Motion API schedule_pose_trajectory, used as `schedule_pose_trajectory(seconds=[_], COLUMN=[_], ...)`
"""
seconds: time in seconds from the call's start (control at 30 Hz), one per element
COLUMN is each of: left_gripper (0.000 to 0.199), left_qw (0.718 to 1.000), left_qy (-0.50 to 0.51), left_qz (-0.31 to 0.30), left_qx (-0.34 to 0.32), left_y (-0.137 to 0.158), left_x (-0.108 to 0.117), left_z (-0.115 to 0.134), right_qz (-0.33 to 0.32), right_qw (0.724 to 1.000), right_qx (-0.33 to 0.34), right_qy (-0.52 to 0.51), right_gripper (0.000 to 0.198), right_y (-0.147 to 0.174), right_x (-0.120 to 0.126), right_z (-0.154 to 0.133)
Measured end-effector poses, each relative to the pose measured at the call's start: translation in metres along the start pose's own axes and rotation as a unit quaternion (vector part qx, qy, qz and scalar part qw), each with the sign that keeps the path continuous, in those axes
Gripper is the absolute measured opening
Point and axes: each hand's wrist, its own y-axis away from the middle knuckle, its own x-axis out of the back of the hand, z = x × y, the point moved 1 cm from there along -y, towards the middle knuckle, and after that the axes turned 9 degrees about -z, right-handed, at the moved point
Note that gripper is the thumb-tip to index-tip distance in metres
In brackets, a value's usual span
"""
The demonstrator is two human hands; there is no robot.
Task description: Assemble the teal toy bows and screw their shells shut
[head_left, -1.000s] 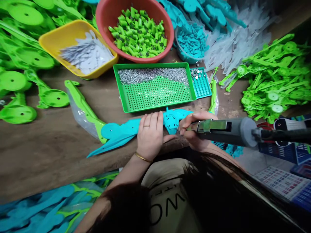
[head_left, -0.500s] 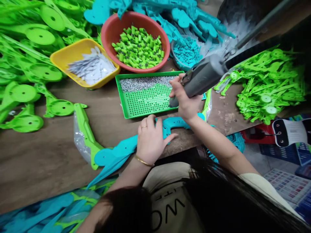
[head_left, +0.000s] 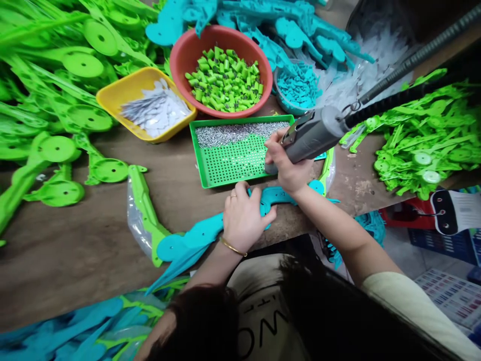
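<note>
A blue toy bow [head_left: 192,235] with green limbs lies along the table edge, its left limb [head_left: 145,213] backed by a clear plastic piece. My left hand [head_left: 246,216] is closed over the bow's middle, fingers on the far side and thumb against the near side. In my right hand [head_left: 291,168] is a grey electric screwdriver [head_left: 315,133], which hangs from a coiled spring and cable. Its lower end is mostly hidden by my hand and lies at the right end of the green screw tray [head_left: 203,173]; the bit is out of sight.
Behind the tray stand a yellow bin [head_left: 112,103] of white strips, a red bowl [head_left: 180,65] of green pieces and a tub [head_left: 289,105] of blue bits. Green parts [head_left: 48,100] heap at left, more [head_left: 432,140] at right. Blue parts [head_left: 296,32] lie behind.
The whole view has shifted slightly, so things sit further right. My left thumb has drawn in against the bow. My right hand keeps the screwdriver at the tray's right end.
</note>
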Motion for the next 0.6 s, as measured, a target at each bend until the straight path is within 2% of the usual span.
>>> schedule_pose_trajectory(seconds=[0.17,0.37,0.47,0.6], left_gripper=[0.043,0.047,0.047,0.048], left_qw=[1.000,1.000,0.999,1.000], left_qy=[0.010,0.025,0.033,0.027], left_qz=[-0.004,-0.009,-0.013,-0.005], left_qx=[0.005,0.010,0.011,0.014], left_y=[0.002,0.002,0.002,0.003], left_x=[-0.002,0.000,0.000,-0.002], left_z=[-0.002,-0.004,-0.004,-0.004], right_qz=[-0.026,0.002,-0.027,-0.083], right_qw=[0.998,0.996,0.996,0.988], right_qx=[0.058,0.079,0.071,0.107], right_qy=[-0.018,-0.030,-0.049,-0.070], right_gripper=[0.030,0.039,0.034,0.030], right_y=[-0.001,0.008,0.026,0.048], right_x=[-0.001,0.017,0.031,0.041], right_z=[0.005,-0.030,-0.040,-0.031])
